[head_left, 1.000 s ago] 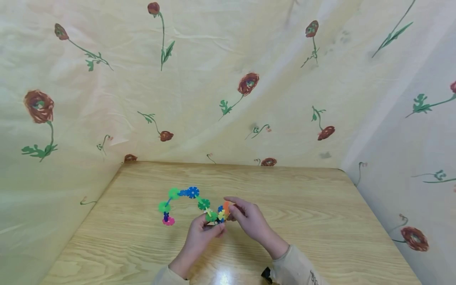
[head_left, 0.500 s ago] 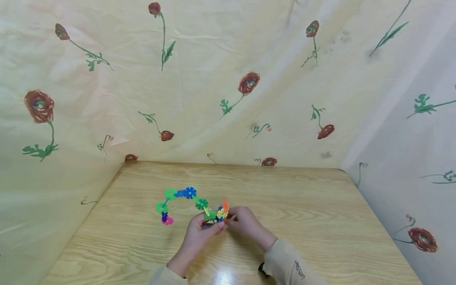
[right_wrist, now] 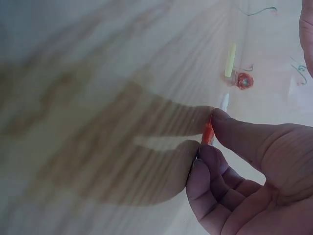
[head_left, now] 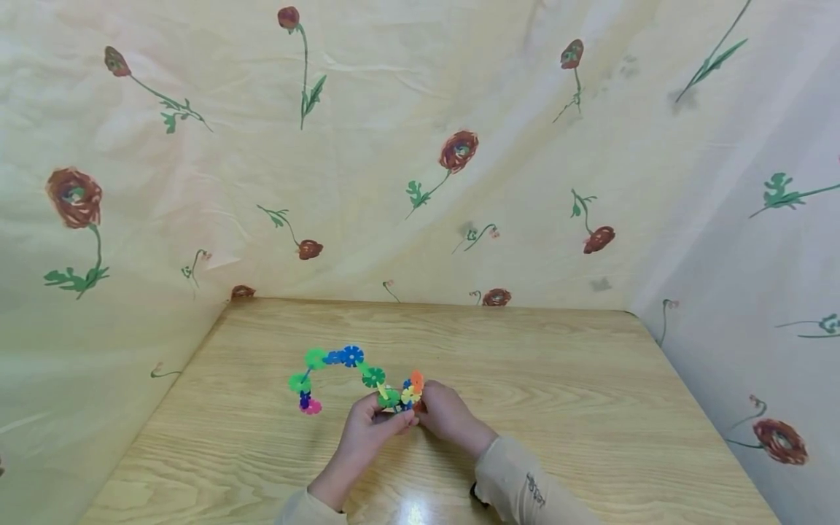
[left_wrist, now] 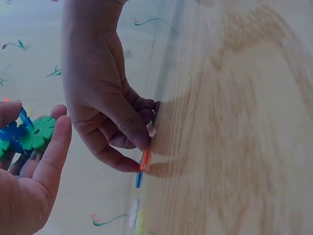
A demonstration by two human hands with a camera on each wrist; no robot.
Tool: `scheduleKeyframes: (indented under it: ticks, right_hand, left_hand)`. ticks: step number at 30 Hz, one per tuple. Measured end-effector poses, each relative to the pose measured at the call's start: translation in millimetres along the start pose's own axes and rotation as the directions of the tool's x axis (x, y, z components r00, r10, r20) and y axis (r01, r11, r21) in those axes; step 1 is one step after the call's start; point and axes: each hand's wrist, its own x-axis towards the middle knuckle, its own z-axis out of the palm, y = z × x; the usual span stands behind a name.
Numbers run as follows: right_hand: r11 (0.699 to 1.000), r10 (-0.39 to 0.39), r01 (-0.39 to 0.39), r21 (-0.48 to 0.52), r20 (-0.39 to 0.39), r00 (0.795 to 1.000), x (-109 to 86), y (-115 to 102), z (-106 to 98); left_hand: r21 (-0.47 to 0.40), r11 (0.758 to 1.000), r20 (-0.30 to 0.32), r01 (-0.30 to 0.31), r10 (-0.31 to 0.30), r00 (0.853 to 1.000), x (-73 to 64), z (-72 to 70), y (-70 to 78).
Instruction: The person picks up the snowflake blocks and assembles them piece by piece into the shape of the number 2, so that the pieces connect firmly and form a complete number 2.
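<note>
A curved chain of snowflake discs [head_left: 351, 356] in green, blue, yellow, orange and pink rises off to the left in the head view. My left hand [head_left: 370, 426] holds its near end; a green disc [left_wrist: 38, 133] and a blue one show between the fingers in the left wrist view. Down at the tabletop, my right hand [head_left: 449, 415] pinches a separate orange disc [right_wrist: 208, 134] on edge between thumb and fingers. In the head view, the hands and chain hide this loose disc.
Loose pieces lie flat on the wooden table [head_left: 590, 408]: a blue one [left_wrist: 139, 180], a white one [right_wrist: 224, 102] and a yellow one [right_wrist: 230, 60]. Flower-printed cloth [head_left: 367, 168] stands around the table's back and sides.
My right hand has let go of the orange disc on the chain, moved down to the table and pinched another orange disc. The left hand and chain have barely moved.
</note>
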Motion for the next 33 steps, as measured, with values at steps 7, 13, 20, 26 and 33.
scheduleKeyframes:
  ticks: [7,13,20,26,33]
  right_hand:
    - [0.999,-0.017,0.017,0.049,0.004,1.000,-6.8,2.7,-5.5]
    - [0.983,-0.006,0.002,0.181,0.018,1.000,-9.9,16.6,-6.2]
    - [0.937,-0.004,0.013,0.349,-0.027,1.000,-18.7,33.1,-17.4]
    - [0.828,-0.012,0.033,0.560,-0.040,0.999,-31.5,34.2,-35.2]
    - [0.762,-0.058,0.074,0.643,-0.047,0.997,-44.3,29.3,-57.1]
  left_hand:
    - [0.009,1.000,0.010,-0.001,0.001,1.000,2.7,0.5,-1.7]
    - [0.017,1.000,0.002,-0.013,0.013,1.000,5.8,1.0,-4.1]
    - [0.012,1.000,0.007,0.007,-0.007,1.000,6.7,1.8,-4.3]
    - [0.012,1.000,0.016,0.003,-0.004,1.000,7.5,3.0,-5.2]
    - [0.012,1.000,0.036,-0.001,0.001,0.999,8.1,4.8,-4.1]
